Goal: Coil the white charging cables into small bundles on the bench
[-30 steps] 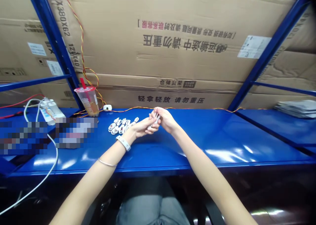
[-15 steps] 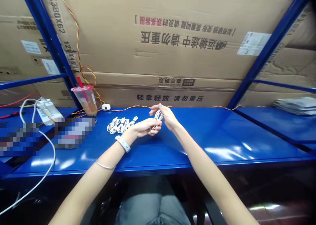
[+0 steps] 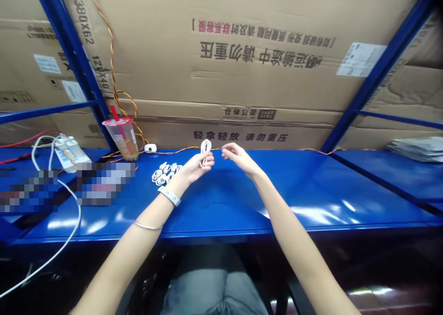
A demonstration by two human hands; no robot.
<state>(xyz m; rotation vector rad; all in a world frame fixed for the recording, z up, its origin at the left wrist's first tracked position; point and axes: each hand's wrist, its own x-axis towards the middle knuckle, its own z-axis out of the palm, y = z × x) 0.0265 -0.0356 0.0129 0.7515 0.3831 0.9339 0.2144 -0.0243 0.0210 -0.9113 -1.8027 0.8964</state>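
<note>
White cable coil (image 3: 206,145): likely bundling.
Left hand (image 3: 197,168) pinches it; right hand (image 3: 240,158), at its three o'clock, looks empty. Next likely needs snug loops.

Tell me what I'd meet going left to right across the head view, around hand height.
White power strip, drink cup, bundled white cables, left hand holding a coiled cable, right hand, stacked flat items.

White cable (image 3: 206,144), wound in narrow oblong loops, held roughly upright in left hand (image 3: 195,167), upper loops standing clear of grip, lower part partly covered
</note>
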